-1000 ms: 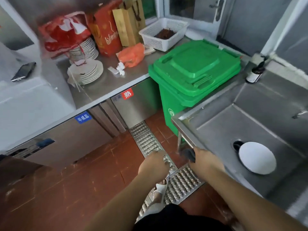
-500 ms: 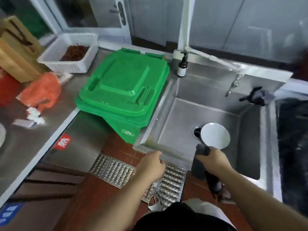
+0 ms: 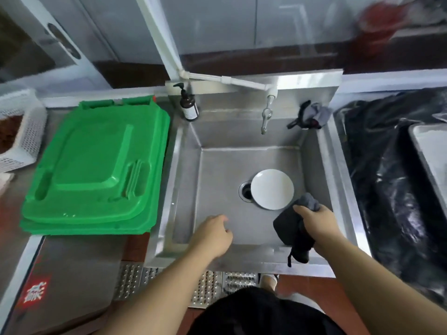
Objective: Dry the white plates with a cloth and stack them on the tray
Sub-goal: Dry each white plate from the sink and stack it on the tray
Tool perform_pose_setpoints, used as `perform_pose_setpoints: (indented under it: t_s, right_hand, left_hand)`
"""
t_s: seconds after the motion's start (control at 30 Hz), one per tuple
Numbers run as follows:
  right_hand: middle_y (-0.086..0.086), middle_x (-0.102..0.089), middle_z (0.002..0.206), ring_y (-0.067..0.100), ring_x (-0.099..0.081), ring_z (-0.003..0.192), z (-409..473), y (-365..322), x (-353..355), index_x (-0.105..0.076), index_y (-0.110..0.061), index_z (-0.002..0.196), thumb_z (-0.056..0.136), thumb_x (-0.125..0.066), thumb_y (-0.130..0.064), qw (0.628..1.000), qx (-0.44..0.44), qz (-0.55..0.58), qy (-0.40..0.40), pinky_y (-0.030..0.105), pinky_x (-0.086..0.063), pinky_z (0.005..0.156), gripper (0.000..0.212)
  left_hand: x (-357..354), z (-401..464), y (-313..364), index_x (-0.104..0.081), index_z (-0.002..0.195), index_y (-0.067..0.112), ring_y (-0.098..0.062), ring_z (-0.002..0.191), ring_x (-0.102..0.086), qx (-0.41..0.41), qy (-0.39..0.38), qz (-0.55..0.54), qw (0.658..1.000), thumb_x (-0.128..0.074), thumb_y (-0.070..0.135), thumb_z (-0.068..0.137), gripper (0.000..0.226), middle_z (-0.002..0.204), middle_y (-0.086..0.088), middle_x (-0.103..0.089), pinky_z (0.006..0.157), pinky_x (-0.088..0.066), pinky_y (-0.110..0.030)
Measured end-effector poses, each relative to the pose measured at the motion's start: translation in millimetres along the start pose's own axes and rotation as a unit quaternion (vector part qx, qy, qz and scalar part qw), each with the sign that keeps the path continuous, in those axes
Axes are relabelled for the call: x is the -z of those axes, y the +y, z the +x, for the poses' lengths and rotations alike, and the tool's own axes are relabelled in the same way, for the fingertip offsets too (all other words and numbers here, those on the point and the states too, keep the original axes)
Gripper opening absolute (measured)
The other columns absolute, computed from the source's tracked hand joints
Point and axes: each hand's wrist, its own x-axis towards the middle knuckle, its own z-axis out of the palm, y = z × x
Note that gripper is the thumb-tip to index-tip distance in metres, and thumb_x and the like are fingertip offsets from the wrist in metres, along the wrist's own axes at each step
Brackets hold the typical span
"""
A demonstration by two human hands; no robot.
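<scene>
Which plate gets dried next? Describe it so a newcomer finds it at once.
Look into the steel sink right of the green bin lid. On its floor, beside the drain hole, lies a white plate. It is the only round white thing there, just beyond the dark cloth.

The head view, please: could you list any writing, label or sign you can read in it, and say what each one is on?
Red sign with one white character, on the steel cabinet front at lower left: blurred, perhaps "熟", not certain.
White label on the brown pump bottle at the sink's back left corner: too small and blurred to read.
No other text shows.
</scene>
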Motion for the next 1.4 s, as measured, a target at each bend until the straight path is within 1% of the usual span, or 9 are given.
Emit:
perform_pose_setpoints:
  t_s: [0.63, 0.7, 0.77, 0.8, 0.83, 0.93, 1.07, 1.27, 1.4]
  right_hand:
    - [0.0, -0.067, 0.098, 0.023, -0.065, 0.09, 151.4, 25.5, -20.1, -0.059, -0.023, 0.103, 0.095, -0.075, -0.036, 0.985, -0.153, 0.072, 0.041, 0.044, -0.057, 0.088, 0.022]
    - [0.001, -0.068, 0.097, 0.023, -0.066, 0.091, 164.5, 37.5, -26.3, -0.06, -0.02, 0.111, 0.095, -0.073, -0.037, 0.98, -0.169, 0.082, 0.063, 0.041, -0.056, 0.084, 0.027]
    - [0.003, -0.069, 0.097, 0.023, -0.067, 0.09, 177.6, 48.9, -31.1, -0.061, -0.018, 0.116, 0.096, -0.073, -0.038, 0.976, -0.183, 0.088, 0.075, 0.039, -0.054, 0.08, 0.03]
    - [0.004, -0.069, 0.099, 0.023, -0.067, 0.091, 183.2, 54.6, -33.5, -0.061, -0.018, 0.119, 0.096, -0.072, -0.039, 0.975, -0.19, 0.09, 0.075, 0.039, -0.054, 0.08, 0.033]
    - [0.005, -0.069, 0.102, 0.025, -0.067, 0.094, 188.6, 60.9, -36.2, -0.06, -0.017, 0.123, 0.096, -0.073, -0.039, 0.973, -0.198, 0.092, 0.078, 0.041, -0.055, 0.082, 0.037]
    - [0.007, -0.069, 0.113, 0.029, -0.067, 0.103, 203.6, 74.9, -44.2, -0.057, -0.017, 0.135, 0.094, -0.074, -0.04, 0.967, -0.21, 0.117, 0.087, 0.045, -0.057, 0.087, 0.05]
    - [0.006, -0.074, 0.099, 0.026, -0.072, 0.092, 221.5, 88.4, -52.6, -0.065, -0.018, 0.11, 0.095, -0.075, -0.035, 0.96, -0.218, 0.154, 0.086, 0.034, -0.055, 0.068, 0.025]
    - [0.008, -0.075, 0.097, 0.029, -0.074, 0.094, 234.6, 111.7, -56.5, -0.067, -0.022, 0.102, 0.09, -0.077, -0.038, 0.954, -0.226, 0.178, 0.08, 0.038, -0.058, 0.075, 0.022]
    - [0.006, -0.077, 0.094, 0.026, -0.076, 0.089, 241.1, 119.8, -54.4, -0.067, -0.025, 0.099, 0.086, -0.08, -0.039, 0.947, -0.238, 0.198, 0.087, 0.034, -0.057, 0.068, 0.023]
  left_hand:
    - [-49.1, 188.6, 64.1, -0.055, 0.148, 0.021, -0.022, 0.131, -0.059, 0.014, -0.133, -0.022, 0.991, -0.054, 0.032, 0.103, 0.046, 0.146, 0.001, -0.062, 0.109, -0.045, -0.03]
    - [-63.9, 212.2, 67.1, -0.058, 0.145, 0.021, -0.023, 0.126, -0.062, 0.023, -0.141, -0.059, 0.988, -0.055, 0.031, 0.103, 0.043, 0.139, 0.001, -0.066, 0.104, -0.048, -0.03]
    - [-78.9, 234.2, 72.6, -0.068, 0.126, 0.019, -0.033, 0.107, -0.065, 0.056, -0.145, -0.122, 0.98, -0.054, 0.026, 0.102, 0.029, 0.115, -0.005, -0.071, 0.082, -0.049, -0.029]
    - [-85.6, 244.3, 74.2, -0.069, 0.106, 0.017, -0.043, 0.096, -0.06, 0.083, -0.146, -0.157, 0.973, -0.053, 0.023, 0.101, 0.018, 0.096, -0.011, -0.066, 0.07, -0.045, -0.03]
    - [-93.0, 254.3, 76.1, -0.064, 0.09, 0.015, -0.035, 0.078, -0.051, 0.114, -0.146, -0.194, 0.963, -0.053, 0.021, 0.099, 0.016, 0.082, -0.017, -0.056, 0.066, -0.043, -0.031]
    - [-113.1, 279.1, 81.9, -0.054, 0.075, 0.013, -0.022, 0.074, -0.043, 0.213, -0.153, -0.329, 0.907, -0.059, 0.018, 0.099, 0.025, 0.075, -0.019, -0.043, 0.077, -0.05, -0.034]
    - [-144.6, 311.6, 82.9, -0.053, 0.076, 0.023, -0.016, 0.068, -0.048, 0.281, -0.136, -0.408, 0.858, -0.061, 0.015, 0.101, 0.027, 0.079, 0.004, -0.054, 0.084, -0.046, -0.033]
    - [-172.6, 335.0, 81.1, -0.066, 0.092, 0.018, -0.009, 0.079, -0.066, 0.338, -0.094, -0.529, 0.772, -0.057, 0.005, 0.1, 0.018, 0.095, 0.0, -0.07, 0.092, -0.057, -0.029]
    - [-182.0, 342.3, 80.3, -0.068, 0.086, 0.014, -0.008, 0.059, -0.071, 0.36, -0.042, -0.525, 0.77, -0.054, 0.0, 0.096, 0.023, 0.087, 0.002, -0.075, 0.069, -0.059, -0.025]
